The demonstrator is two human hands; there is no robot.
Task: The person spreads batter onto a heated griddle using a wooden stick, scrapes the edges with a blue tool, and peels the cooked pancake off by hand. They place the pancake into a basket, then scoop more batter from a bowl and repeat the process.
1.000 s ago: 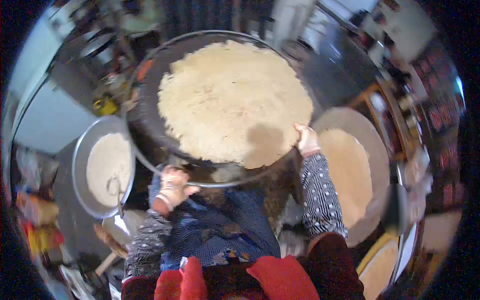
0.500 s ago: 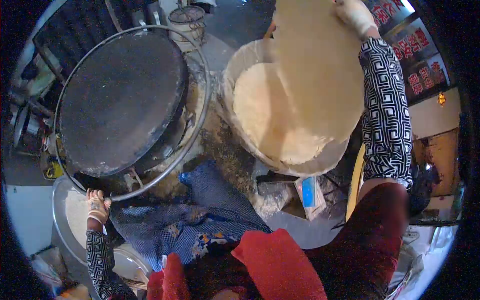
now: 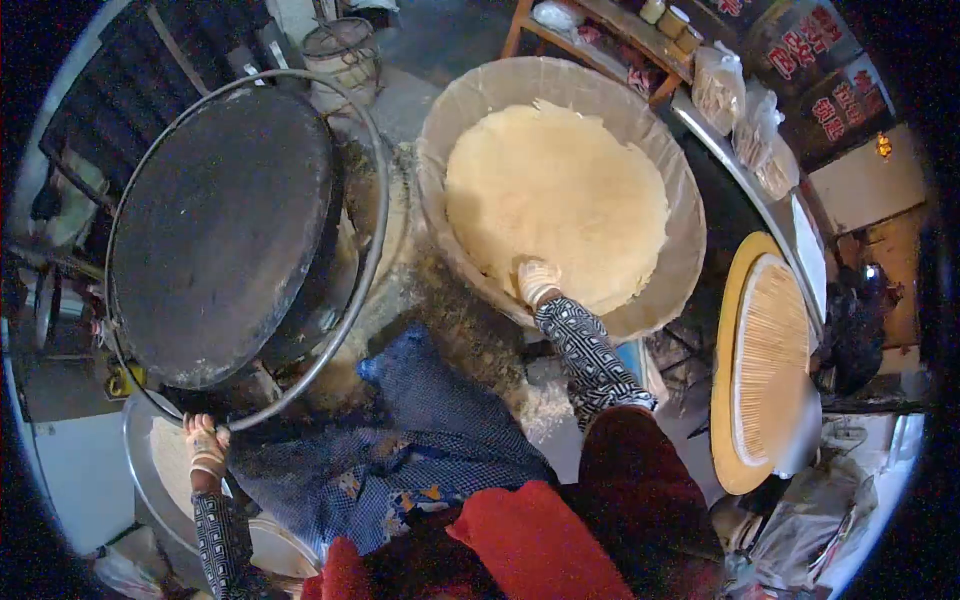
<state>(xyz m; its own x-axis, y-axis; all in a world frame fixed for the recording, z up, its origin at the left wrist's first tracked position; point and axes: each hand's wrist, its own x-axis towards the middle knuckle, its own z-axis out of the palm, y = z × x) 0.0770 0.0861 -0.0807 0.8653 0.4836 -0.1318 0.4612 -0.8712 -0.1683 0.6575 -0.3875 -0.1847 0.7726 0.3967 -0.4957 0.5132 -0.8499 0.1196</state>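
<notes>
A broad stack of thin pale flatbread (image 3: 560, 200) lies in a large round cloth-lined basket (image 3: 685, 260). My right hand (image 3: 540, 282), gloved, touches the near edge of the top sheet with its fingers stretched out. My left hand (image 3: 207, 445), also gloved, has its fingers curled over the metal ring (image 3: 380, 210) around the black round griddle (image 3: 225, 230). The griddle's surface is bare. Below my left hand, partly hidden by it, stands a metal basin (image 3: 140, 470) with a pale mixture inside.
A round yellow-rimmed lid of straw or slats (image 3: 775, 350) stands at the right. Bags of flatbread (image 3: 718, 85) hang at the back right by a wooden shelf (image 3: 600, 50). A wicker basket (image 3: 340, 60) is behind the griddle. A blue cloth (image 3: 400, 430) lies before me.
My right hand has come down and nearer from the upper right. The sheet of flatbread it held up now lies on the stack. My left hand stays at the ring; the view has shifted.
</notes>
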